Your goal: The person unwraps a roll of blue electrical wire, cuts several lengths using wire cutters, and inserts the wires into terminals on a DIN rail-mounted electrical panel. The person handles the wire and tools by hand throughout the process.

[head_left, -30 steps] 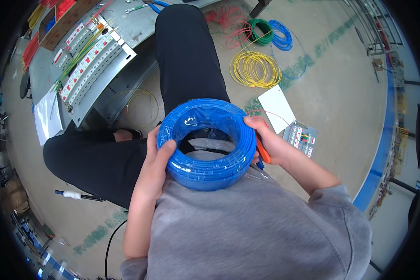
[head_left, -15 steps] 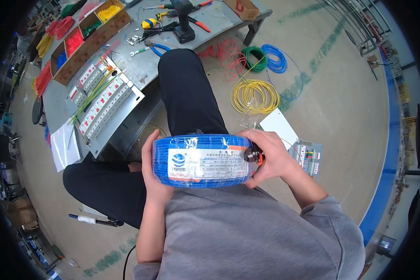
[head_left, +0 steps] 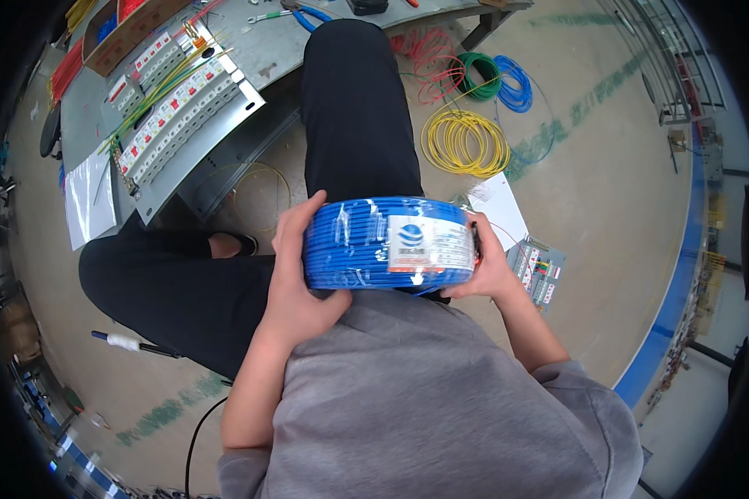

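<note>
A plastic-wrapped coil of blue wire (head_left: 348, 243) is held up in front of my lap, its outer side toward me. A white label (head_left: 431, 243) covers the right part of that side. My left hand (head_left: 295, 270) is closed around the coil's left end, thumb at the lower edge. At the right end my right hand (head_left: 493, 268) grips the coil. A small dark and orange-red tool (head_left: 476, 241) shows between this hand and the coil, mostly hidden, so its kind cannot be made out.
A grey workbench (head_left: 266, 62) at the upper left bears a panel of breakers (head_left: 179, 116) and blue-handled pliers (head_left: 308, 12). Yellow (head_left: 466, 143), green (head_left: 477, 76) and blue (head_left: 514, 83) wire coils lie on the floor, near a small breaker assembly (head_left: 537, 270).
The coil has turned in my hands, so its label now sits farther right. It has risen slightly in view, and my left hand's thumb has come round to the lower edge.
</note>
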{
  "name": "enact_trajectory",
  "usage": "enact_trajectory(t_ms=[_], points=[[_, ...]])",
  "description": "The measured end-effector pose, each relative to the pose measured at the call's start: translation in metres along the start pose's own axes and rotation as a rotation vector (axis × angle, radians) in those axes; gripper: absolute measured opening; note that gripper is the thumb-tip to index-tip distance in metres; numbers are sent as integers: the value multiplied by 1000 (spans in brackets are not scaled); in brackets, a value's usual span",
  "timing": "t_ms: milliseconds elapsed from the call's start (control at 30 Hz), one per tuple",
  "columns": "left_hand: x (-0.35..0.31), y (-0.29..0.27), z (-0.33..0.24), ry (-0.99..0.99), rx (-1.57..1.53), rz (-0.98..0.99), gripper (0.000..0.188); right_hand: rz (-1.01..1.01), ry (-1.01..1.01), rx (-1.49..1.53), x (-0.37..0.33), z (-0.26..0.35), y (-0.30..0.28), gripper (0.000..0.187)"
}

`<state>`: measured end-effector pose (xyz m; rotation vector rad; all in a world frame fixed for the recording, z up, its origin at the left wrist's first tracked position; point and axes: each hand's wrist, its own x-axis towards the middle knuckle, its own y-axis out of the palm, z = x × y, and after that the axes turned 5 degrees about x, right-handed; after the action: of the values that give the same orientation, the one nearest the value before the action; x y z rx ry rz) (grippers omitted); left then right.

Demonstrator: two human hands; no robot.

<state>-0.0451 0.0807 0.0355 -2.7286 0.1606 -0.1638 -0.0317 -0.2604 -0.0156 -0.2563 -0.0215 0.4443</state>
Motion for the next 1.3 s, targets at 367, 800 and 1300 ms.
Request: enact_trajectory(t_ms=[367, 800, 1300], points=[[23, 5, 16, 89, -294, 248, 110, -324, 354, 285, 2, -62, -2, 72], [16, 2, 54, -70, -384, 275, 107, -160, 659, 435, 58, -35, -16, 80], [-38, -14, -14, -112, -450, 144, 107, 33, 1068, 621, 49, 82, -23, 89]])
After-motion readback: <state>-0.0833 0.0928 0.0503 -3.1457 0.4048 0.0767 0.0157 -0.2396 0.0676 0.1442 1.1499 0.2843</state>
